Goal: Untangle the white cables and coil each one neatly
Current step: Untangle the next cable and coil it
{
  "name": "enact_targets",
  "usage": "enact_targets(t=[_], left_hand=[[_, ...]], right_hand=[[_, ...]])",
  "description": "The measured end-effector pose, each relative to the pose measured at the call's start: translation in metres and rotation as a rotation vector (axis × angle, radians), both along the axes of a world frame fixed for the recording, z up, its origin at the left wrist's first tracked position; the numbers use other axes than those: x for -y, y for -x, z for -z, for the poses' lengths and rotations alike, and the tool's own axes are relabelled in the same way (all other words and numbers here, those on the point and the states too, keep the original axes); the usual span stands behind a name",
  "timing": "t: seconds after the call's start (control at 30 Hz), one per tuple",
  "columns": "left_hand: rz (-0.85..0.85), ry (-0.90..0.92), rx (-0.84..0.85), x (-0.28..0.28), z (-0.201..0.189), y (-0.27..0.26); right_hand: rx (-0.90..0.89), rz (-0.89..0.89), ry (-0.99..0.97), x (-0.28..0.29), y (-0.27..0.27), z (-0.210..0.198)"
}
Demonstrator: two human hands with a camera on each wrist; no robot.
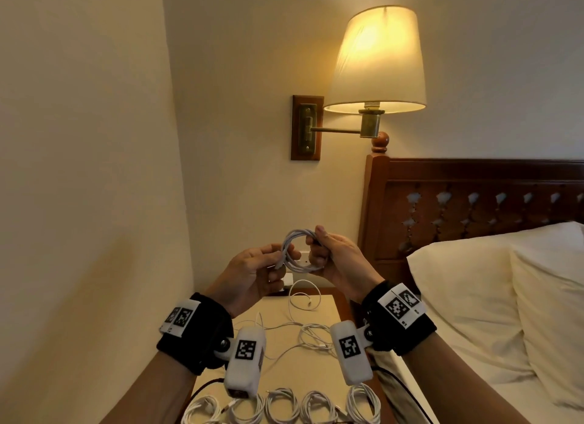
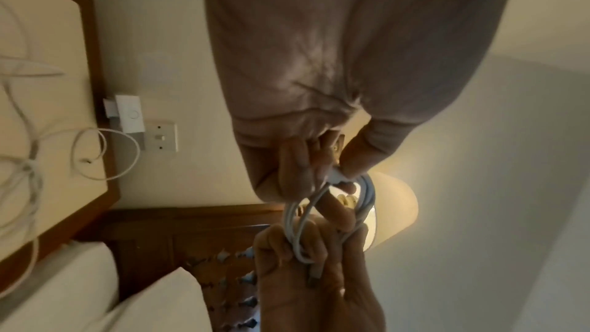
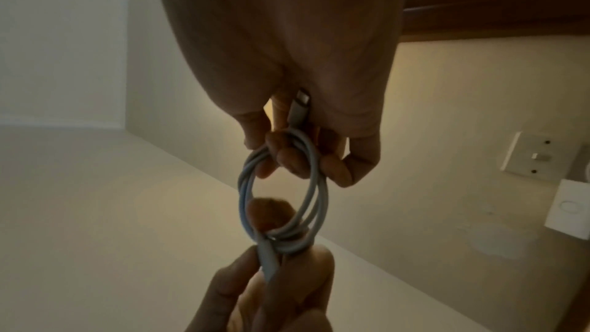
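Note:
I hold a small coil of white cable in the air above the nightstand, between both hands. My left hand pinches the coil's left side, and one plug end lies along its fingers. My right hand grips the right side, fingers curled through the loop, with the other plug against its palm. The left wrist view shows the same coil between my left hand and the right one. Loose tangled white cables lie on the nightstand. Several finished coils line its front edge.
A white charger sits in a wall socket behind the nightstand, and a looped cable trails from it. The lit wall lamp hangs above. A wooden headboard and pillow are close on the right, a wall on the left.

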State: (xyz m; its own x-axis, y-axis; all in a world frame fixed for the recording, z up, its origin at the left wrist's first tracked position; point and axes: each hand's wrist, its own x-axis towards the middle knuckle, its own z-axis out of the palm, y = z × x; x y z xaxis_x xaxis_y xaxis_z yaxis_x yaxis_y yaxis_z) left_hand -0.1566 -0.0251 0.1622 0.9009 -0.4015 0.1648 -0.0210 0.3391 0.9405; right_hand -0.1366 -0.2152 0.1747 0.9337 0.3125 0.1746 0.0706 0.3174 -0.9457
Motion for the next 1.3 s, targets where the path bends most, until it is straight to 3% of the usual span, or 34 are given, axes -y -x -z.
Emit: enact_targets(t=[0.3,0.5,0.67,0.8,0.87,0.93,1.0,1.1,1.23,1.3], left_hand=[[0.118,-0.079,-0.153,0.005,0.022,0.006],[0.015,-0.242,-0.023,0.009,0.042,0.013],[-0.383,-0.684,0.308,-0.019,0.095,0.007],[-0.635,-1.297,0.294,-0.066,0.163,-0.002],[-0.654,-1.452,0.273,-0.08,0.189,0.002],[-0.612,-1.49,0.28,-0.093,0.215,0.005],[-0.558,-1.518,0.297,-0.105,0.241,0.008],[-0.52,-1.642,0.266,-0.109,0.262,0.019],[-0.552,-1.611,0.287,-0.113,0.283,0.034],[-0.56,-1.605,0.284,-0.111,0.285,0.038]], right_hand=[[0.036,0.002,0.142,0.011,0.01,0.04],[0.061,0.08,0.232,0.021,0.014,0.062],[0.014,0.175,0.459,0.047,0.039,0.112],[-0.139,0.121,0.653,0.076,0.074,0.186],[-0.175,0.066,0.825,0.091,0.091,0.225],[-0.203,0.071,0.956,0.103,0.105,0.258],[-0.272,0.125,0.982,0.118,0.118,0.289],[-0.436,0.042,1.0,0.132,0.134,0.325],[-0.4,0.21,1.04,0.136,0.139,0.332],[-0.417,0.196,1.048,0.136,0.14,0.335]])
